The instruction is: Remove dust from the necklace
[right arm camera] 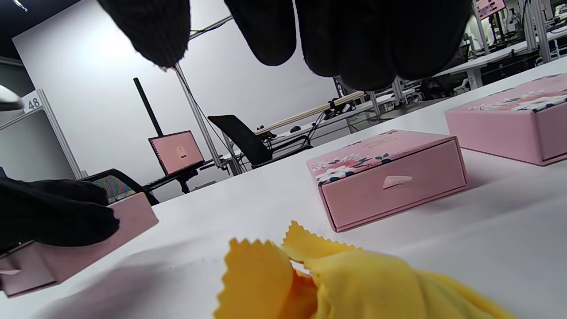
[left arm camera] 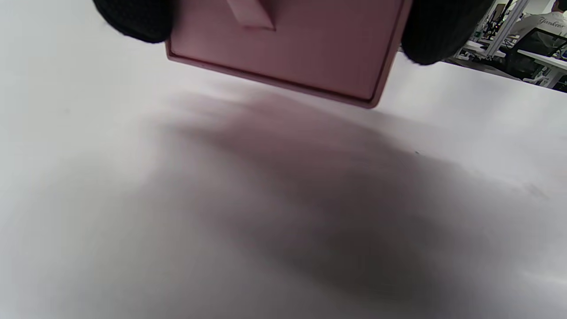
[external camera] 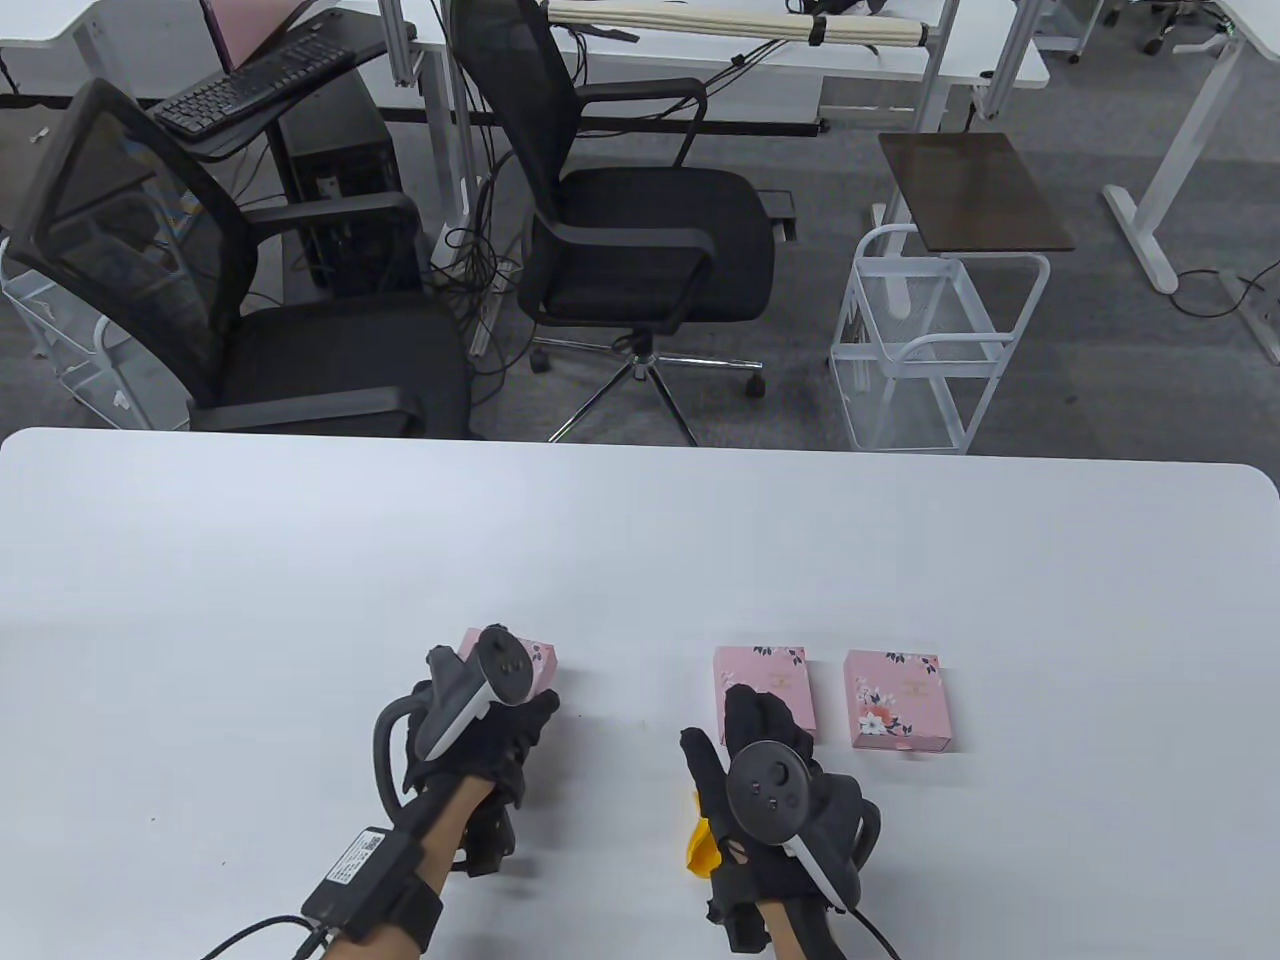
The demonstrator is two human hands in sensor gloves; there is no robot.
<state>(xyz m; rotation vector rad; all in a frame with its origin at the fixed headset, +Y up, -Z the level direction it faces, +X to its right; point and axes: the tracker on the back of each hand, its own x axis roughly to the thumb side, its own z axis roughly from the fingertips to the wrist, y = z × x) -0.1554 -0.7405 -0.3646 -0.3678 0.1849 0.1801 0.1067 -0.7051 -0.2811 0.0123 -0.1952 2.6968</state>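
Two gloved hands work at a white table (external camera: pixel 640 540). The left hand (external camera: pixel 470 730) grips a pink drawer-style jewellery box (left arm camera: pixel 283 48) by its sides, lifted just off the tabletop. The right hand (external camera: pixel 780 790) hovers with fingers (right arm camera: pixel 266 26) spread loosely, grasping nothing, above a crumpled yellow cloth (right arm camera: pixel 336 279). Two matching pink floral boxes (external camera: pixel 765 690) (external camera: pixel 898 698) lie side by side beyond it. No necklace is visible.
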